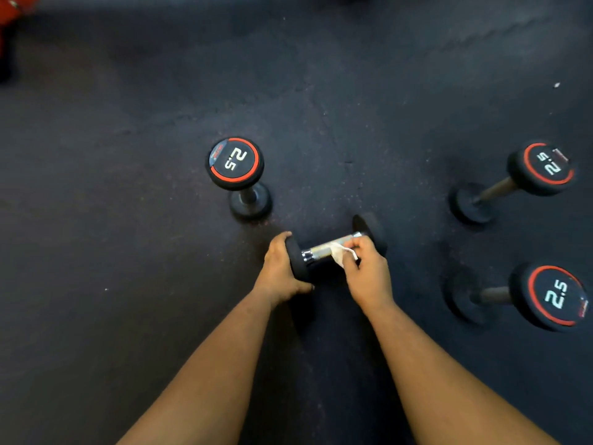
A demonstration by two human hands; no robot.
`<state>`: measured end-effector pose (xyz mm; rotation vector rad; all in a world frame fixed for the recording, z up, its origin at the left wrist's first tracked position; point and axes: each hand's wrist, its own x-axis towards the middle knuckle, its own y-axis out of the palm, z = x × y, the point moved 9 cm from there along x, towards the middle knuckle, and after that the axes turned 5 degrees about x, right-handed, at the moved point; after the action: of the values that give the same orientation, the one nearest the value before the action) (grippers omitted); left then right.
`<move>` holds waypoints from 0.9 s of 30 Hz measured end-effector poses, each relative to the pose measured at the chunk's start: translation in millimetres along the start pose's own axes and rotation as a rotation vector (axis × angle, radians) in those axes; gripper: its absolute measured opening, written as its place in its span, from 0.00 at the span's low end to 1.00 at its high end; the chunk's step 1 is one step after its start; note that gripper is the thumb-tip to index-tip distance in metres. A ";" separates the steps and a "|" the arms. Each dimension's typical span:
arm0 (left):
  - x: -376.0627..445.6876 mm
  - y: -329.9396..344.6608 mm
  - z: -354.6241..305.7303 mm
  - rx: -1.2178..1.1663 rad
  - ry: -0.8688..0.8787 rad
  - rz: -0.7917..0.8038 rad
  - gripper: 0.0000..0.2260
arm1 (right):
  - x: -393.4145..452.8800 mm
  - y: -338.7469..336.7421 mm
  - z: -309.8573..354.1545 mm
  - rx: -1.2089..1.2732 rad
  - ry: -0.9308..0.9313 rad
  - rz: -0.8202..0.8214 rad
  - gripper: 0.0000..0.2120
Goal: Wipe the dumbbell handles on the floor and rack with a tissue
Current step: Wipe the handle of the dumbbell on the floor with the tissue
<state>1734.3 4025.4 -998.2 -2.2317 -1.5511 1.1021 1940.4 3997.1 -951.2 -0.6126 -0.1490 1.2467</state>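
Note:
A small black dumbbell point(321, 251) with a shiny metal handle lies on its side on the dark floor at the centre. My left hand point(282, 268) grips its near left head. My right hand point(365, 271) presses a crumpled white tissue point(341, 252) against the right part of the handle. Three more 2.5 dumbbells stand on end: one point(236, 165) beyond my left hand, one point(542, 167) at the far right, one point(552, 297) at the near right.
Dark rubber floor point(128, 252) stretches all around. Something red and black point(8, 33), blurred, sits at the top left corner. A small white speck point(556, 85) lies on the floor at the upper right.

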 end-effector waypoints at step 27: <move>79.2 -78.1 -199.1 0.862 0.115 -0.099 0.52 | 100.0 -113.9 117.6 -0.237 -0.199 0.038 0.09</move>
<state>1825.9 4174.7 -852.2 -1.5712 -0.8646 1.2589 2018.9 4109.6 -817.1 -0.6966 -0.4576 1.3366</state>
